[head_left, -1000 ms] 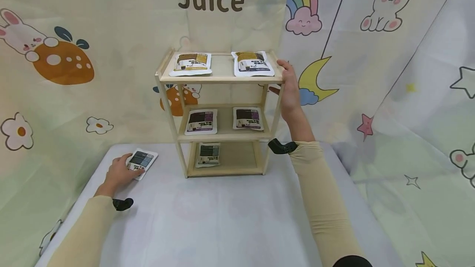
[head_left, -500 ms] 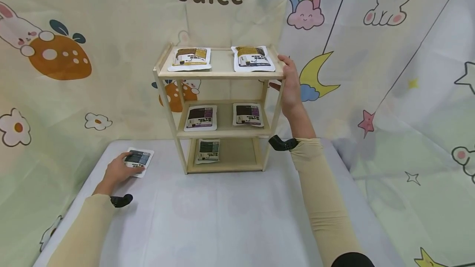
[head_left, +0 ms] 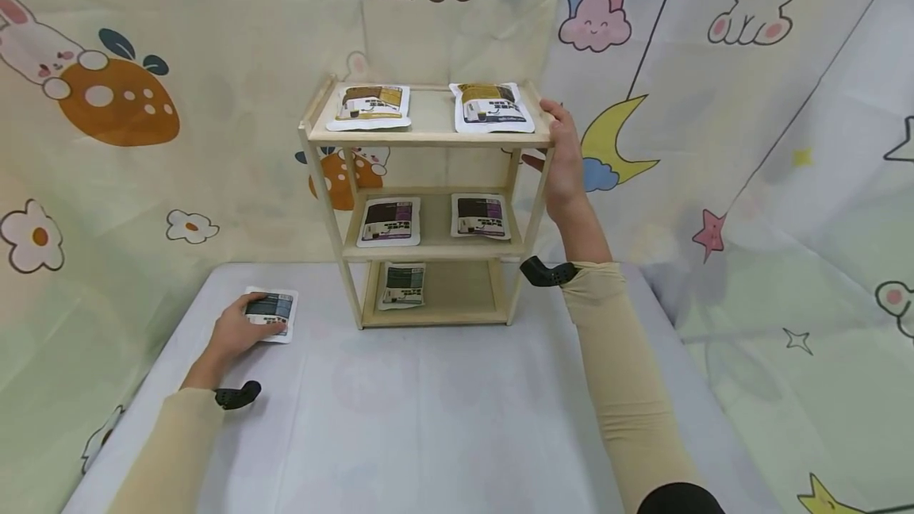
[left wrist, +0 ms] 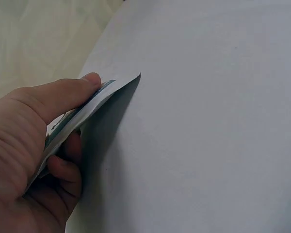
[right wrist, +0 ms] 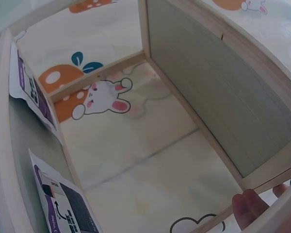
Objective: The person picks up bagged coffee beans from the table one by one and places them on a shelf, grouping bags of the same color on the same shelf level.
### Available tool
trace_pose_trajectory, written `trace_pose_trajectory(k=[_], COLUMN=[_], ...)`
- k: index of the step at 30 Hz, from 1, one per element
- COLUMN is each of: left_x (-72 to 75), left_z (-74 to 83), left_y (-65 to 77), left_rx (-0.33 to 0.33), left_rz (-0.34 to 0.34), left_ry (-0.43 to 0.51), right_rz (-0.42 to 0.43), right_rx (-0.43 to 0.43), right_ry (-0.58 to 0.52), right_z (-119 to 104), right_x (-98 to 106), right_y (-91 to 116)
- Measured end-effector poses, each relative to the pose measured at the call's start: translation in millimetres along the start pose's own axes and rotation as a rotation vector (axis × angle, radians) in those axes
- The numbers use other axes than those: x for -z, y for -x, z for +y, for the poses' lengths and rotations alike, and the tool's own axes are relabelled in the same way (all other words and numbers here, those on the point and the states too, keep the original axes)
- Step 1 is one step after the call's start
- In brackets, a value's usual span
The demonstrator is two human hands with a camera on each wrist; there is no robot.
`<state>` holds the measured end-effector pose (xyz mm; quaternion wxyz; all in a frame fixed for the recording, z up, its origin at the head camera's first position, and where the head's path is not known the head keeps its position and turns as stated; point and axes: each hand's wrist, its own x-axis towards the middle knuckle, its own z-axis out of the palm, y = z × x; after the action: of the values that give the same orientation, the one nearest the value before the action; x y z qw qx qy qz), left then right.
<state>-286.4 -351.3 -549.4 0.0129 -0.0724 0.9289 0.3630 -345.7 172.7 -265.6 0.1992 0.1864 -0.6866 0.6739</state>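
Observation:
At the left of the table in the head view, my left hand [head_left: 239, 331] holds a white pouch [head_left: 282, 312] with a grey-blue label. The left wrist view shows the thumb on top of this pouch [left wrist: 101, 98] and curled fingers beneath it. It is tilted there, its far corner above the cloth. My right hand [head_left: 567, 165] grips the top right corner of a three-tier wooden shelf [head_left: 432, 139]. In the right wrist view, fingertips [right wrist: 247, 208] show at the shelf's frame; the rest of that hand is mostly hidden.
On the top tier lie two yellow-brown pouches [head_left: 493, 108]. Two purple-labelled pouches [head_left: 389, 220] lie on the middle tier. One green-labelled pouch [head_left: 404, 284] lies at the left of the bottom tier. White cloth covers the table [head_left: 400, 411]; a printed curtain [head_left: 250, 101] hangs behind.
The pouch in my left hand has turned from slanted to nearly square with the table. The right hand keeps its grip on the shelf. The head view has tilted down slightly.

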Motion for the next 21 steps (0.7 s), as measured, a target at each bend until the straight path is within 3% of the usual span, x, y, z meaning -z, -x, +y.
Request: trace_pose_trajectory(k=[14,21], left_x=[-32.9,-48.2], left_z=[17.9,37.5], left_y=[51.4,74.6], left_rx=[-0.041,-0.093], left_rz=[0.075,0.088], left_ry=[0.144,0.177], right_rz=[-0.003,-0.003], right_rx=[-0.009,-0.015], right_ry=[-0.025,-0.040], right_z=[-0.3,-0.1], right_x=[-1.3,-1.0], right_y=[-1.3,-0.9])
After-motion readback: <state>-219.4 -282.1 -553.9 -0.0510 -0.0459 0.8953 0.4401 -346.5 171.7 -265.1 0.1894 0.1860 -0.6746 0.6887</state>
